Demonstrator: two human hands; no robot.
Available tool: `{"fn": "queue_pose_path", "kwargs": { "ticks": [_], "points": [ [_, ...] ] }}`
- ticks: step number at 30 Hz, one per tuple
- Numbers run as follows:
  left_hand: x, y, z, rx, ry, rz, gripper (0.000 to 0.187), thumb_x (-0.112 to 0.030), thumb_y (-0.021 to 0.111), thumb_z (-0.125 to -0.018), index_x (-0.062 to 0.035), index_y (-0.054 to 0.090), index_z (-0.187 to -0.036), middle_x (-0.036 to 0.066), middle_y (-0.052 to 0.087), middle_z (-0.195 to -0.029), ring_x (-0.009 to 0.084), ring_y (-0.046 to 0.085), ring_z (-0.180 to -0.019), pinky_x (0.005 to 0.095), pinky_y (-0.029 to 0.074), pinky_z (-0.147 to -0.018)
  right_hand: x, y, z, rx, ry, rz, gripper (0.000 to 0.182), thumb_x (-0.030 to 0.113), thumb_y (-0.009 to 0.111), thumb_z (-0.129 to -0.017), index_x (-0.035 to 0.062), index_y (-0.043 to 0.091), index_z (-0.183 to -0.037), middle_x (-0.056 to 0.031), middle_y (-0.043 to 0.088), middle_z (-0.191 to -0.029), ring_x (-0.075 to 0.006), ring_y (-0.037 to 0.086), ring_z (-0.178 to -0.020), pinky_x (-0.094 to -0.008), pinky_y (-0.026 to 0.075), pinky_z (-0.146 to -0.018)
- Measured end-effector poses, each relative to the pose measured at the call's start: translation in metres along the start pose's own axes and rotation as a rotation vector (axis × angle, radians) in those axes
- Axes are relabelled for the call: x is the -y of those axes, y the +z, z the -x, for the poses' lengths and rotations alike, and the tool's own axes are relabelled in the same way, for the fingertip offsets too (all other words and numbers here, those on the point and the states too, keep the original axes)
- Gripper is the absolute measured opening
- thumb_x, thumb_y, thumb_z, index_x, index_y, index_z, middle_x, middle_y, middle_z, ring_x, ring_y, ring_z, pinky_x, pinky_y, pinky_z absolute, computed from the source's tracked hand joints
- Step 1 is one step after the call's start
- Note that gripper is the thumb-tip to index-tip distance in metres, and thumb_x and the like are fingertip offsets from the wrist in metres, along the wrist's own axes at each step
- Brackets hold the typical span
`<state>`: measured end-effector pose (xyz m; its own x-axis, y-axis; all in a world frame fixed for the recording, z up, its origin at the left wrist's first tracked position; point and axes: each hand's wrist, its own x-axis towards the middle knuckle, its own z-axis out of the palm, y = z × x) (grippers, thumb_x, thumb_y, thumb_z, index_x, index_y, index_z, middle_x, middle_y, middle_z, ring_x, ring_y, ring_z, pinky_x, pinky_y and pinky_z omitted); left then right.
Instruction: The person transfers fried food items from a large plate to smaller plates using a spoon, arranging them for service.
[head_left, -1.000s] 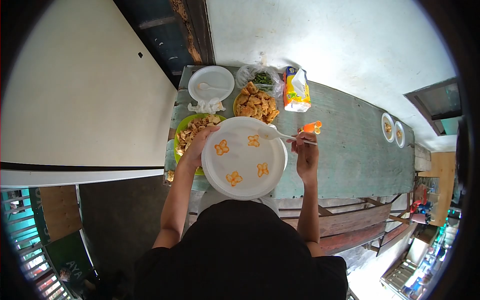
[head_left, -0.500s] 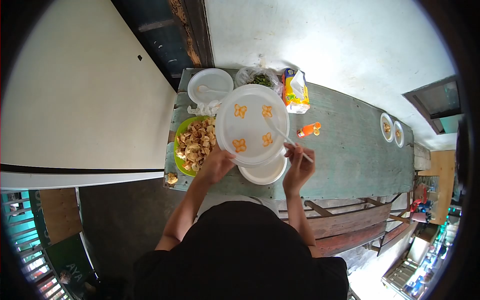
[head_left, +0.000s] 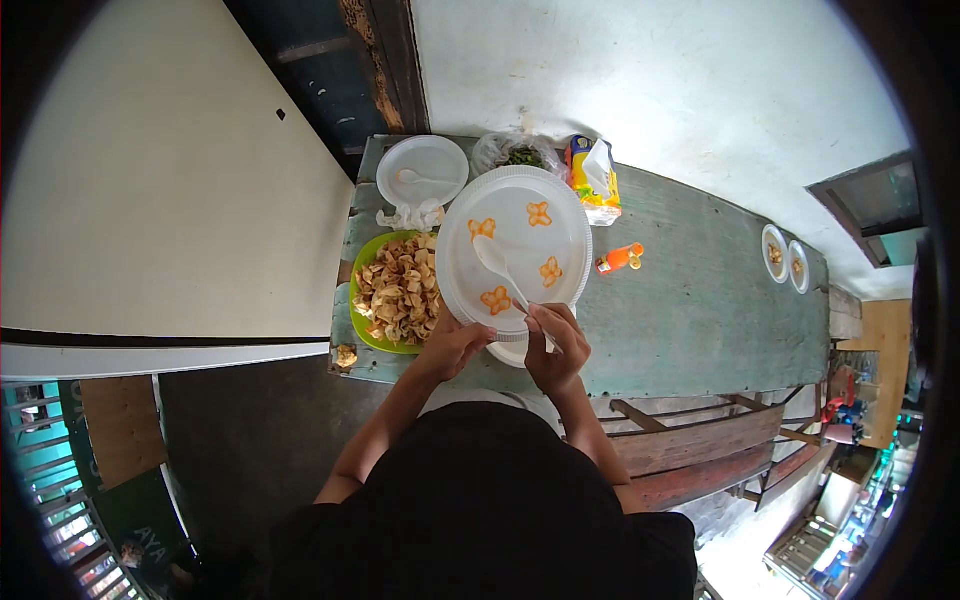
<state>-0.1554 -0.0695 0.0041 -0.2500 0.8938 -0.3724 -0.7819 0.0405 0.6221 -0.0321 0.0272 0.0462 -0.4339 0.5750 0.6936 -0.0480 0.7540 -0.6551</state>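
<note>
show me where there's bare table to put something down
The widest bare patch of table lies between the orange bottle and the two far plates. The left end is crowded: green dish, crumpled tissue, plate with spoon, plastic bag, held plate.

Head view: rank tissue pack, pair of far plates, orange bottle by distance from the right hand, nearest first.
From the right hand:
1. Orange bottle: on the table, just beyond the hand, to its right
2. Tissue pack: by the wall, past the bottle
3. Far plates: side by side at the table's far right end
</note>
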Motion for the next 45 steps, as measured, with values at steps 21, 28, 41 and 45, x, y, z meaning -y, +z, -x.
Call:
{"fn": "queue_pose_path", "kwargs": {
  "ticks": [21, 28, 41, 45],
  "points": [
    [-0.003, 0.001, 0.001, -0.034, -0.011, -0.033, 0.067, 0.01, 0.056, -0.073, -0.0089, 0.024, -0.129, 0.011, 0.047, -0.117, 0.0201, 0.053, -0.104, 0.0306, 0.05, -0.084, -0.016, -0.005, 0.007, -0.013, 0.198, -0.055, 0.009, -0.004, 0.051, -0.086, -0.0042, 0.053, -0.095, -0.0183, 0.065, -0.085, -0.0144, 0.057, -0.067, -0.0222, 0.046, -0.057],
    [0.0, -0.001, -0.001, -0.022, 0.006, 0.018, 0.066, 0.009, 0.056, -0.072, -0.0086, 0.026, -0.128, 0.011, 0.047, -0.117, 0.0205, 0.054, -0.103, 0.0317, 0.049, -0.086, -0.015, -0.006, 0.011, 0.006, 0.245, -0.053, 0.008, -0.004, 0.05, -0.087, -0.0045, 0.053, -0.094, -0.0184, 0.066, -0.086, -0.0136, 0.057, -0.067, -0.0224, 0.046, -0.059],
    [-0.021, -0.012, 0.005, -0.115, 0.197, 0.086, 0.057, -0.008, 0.054, -0.08, -0.0077, 0.029, -0.132, 0.013, 0.049, -0.119, 0.0248, 0.049, -0.112, 0.0382, 0.044, -0.091, -0.01, -0.028, -0.01, -0.39, 0.601, -0.511, 0.02, 0.021, 0.05, -0.092, 0.0017, 0.05, -0.098, -0.016, 0.062, -0.09, -0.0146, 0.055, -0.074, -0.0246, 0.044, -0.07],
    [-0.044, -0.058, 0.015, -0.311, 0.285, 0.128, 0.052, -0.031, 0.046, -0.087, -0.0039, 0.036, -0.131, 0.012, 0.048, -0.125, 0.0234, 0.046, -0.116, 0.0379, 0.037, -0.098, -0.022, -0.041, -0.009, -0.49, 0.65, -0.587, 0.016, 0.017, 0.048, -0.093, 0.0013, 0.05, -0.097, -0.0134, 0.063, -0.088, -0.0085, 0.05, -0.068, -0.0209, 0.036, -0.06]
  ]
}}
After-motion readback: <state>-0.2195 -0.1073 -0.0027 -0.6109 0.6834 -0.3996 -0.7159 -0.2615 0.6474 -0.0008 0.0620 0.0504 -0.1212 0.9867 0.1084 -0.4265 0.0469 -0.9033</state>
